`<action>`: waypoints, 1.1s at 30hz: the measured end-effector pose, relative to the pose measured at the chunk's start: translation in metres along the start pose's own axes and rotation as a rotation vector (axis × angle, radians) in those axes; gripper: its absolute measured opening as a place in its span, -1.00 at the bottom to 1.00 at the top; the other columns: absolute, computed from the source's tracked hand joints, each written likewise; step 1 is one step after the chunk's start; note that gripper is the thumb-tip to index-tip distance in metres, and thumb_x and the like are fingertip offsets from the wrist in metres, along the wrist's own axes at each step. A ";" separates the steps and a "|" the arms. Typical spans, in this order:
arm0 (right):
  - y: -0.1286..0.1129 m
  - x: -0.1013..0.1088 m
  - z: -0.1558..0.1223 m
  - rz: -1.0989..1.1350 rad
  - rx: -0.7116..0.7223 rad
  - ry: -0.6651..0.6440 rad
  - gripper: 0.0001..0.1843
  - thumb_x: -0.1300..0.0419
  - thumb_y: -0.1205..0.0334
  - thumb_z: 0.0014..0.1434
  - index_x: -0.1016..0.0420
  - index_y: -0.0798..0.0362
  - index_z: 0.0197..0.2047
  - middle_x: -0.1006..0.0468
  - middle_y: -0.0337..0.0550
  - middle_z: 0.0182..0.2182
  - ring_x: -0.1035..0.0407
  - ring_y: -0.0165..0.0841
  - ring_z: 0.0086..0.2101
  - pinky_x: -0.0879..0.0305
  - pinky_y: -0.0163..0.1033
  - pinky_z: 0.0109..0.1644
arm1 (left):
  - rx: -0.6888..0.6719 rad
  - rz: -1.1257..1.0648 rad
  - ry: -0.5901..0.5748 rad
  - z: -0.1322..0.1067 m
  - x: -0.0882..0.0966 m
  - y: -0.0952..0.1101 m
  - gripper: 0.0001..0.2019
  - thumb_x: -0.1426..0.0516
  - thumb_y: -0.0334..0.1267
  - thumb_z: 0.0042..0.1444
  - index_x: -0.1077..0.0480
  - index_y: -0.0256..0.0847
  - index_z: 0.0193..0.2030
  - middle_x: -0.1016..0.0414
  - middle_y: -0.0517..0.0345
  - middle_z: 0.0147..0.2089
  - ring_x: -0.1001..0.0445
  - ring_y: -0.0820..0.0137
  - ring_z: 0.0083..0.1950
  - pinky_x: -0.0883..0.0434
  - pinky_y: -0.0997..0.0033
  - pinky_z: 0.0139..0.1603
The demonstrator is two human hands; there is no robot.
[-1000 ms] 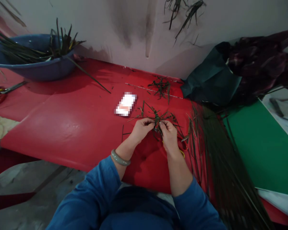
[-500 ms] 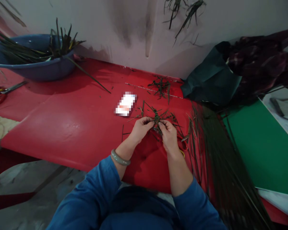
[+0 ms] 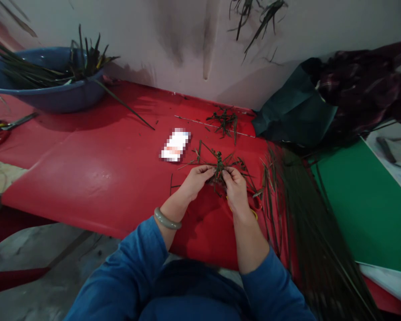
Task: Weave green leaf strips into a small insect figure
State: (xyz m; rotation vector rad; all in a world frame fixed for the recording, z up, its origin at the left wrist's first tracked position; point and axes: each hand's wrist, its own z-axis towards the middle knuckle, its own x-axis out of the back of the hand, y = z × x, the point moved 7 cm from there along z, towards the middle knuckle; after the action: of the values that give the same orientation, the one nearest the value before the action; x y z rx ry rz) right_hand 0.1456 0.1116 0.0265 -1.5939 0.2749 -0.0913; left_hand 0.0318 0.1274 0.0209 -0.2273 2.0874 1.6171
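Observation:
Both of my hands pinch a small knot of dark green leaf strips [image 3: 218,166] just above the red table [image 3: 96,169]. My left hand [image 3: 197,180], with a pale bangle on the wrist, grips its left side. My right hand [image 3: 235,191] grips its right side, fingers curled. Loose strip ends stick out around my fingertips. Beneath my right hand lie scissors [image 3: 255,207] with a red and yellow handle, mostly hidden.
A blue basin [image 3: 50,96] of long leaves stands at the far left. A small white packet [image 3: 175,145] lies beyond my hands. A long leaf bundle [image 3: 307,223] runs down the right. Dark cloth [image 3: 337,98], a green board [image 3: 364,205] and leaf scraps [image 3: 224,119] lie further off.
My fingers have shifted slightly on the leaf knot, which now sits a little higher between them. Nothing else has moved.

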 end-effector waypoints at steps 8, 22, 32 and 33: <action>0.005 -0.008 0.001 -0.017 0.014 -0.112 -0.82 -0.14 0.13 -0.04 -0.39 0.01 -0.34 -0.47 -0.28 -0.45 -0.34 -0.42 -0.46 -0.32 -0.27 -0.31 | 0.100 -0.098 -0.044 -0.003 0.000 -0.001 -0.80 -0.22 -0.22 -0.16 -0.31 -0.30 -0.50 -0.27 0.29 -0.58 -0.23 0.63 -0.56 -0.15 0.57 -0.52; 0.008 -0.011 -0.001 0.071 -0.070 -0.158 -0.80 -0.19 0.12 -0.06 -0.40 0.02 -0.35 -0.41 -0.33 -0.53 -0.25 -0.49 -0.54 -0.24 -0.35 -0.46 | -0.063 -0.007 0.070 -0.001 0.005 0.006 -0.80 -0.24 -0.22 -0.18 -0.36 -0.28 -0.45 -0.37 0.27 -0.51 -0.30 0.59 -0.48 -0.26 0.52 -0.38; 0.017 -0.026 -0.013 0.305 -0.316 -0.307 -0.68 -0.31 0.04 -0.22 -0.36 0.02 -0.43 -0.31 -0.37 -0.67 -0.15 -0.50 -0.66 -0.09 -0.37 -0.63 | 0.006 -0.132 0.019 -0.001 0.002 0.001 -0.68 -0.27 -0.24 -0.21 -0.46 -0.22 -0.24 -0.48 0.19 -0.35 -0.39 0.54 -0.35 -0.30 0.48 -0.25; 0.017 -0.027 -0.014 0.306 -0.317 -0.319 -0.67 -0.32 0.02 -0.23 -0.37 0.02 -0.43 -0.31 -0.36 -0.67 -0.15 -0.50 -0.66 -0.09 -0.36 -0.63 | 0.006 -0.141 0.014 -0.001 0.002 0.001 -0.69 -0.27 -0.24 -0.21 -0.46 -0.21 -0.24 -0.48 0.20 -0.35 -0.39 0.54 -0.35 -0.30 0.49 -0.25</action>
State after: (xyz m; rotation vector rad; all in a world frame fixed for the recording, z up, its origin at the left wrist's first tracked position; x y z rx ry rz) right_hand 0.1137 0.1037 0.0136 -1.8298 0.2890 0.4595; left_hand 0.0296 0.1268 0.0208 -0.3756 2.0375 1.5304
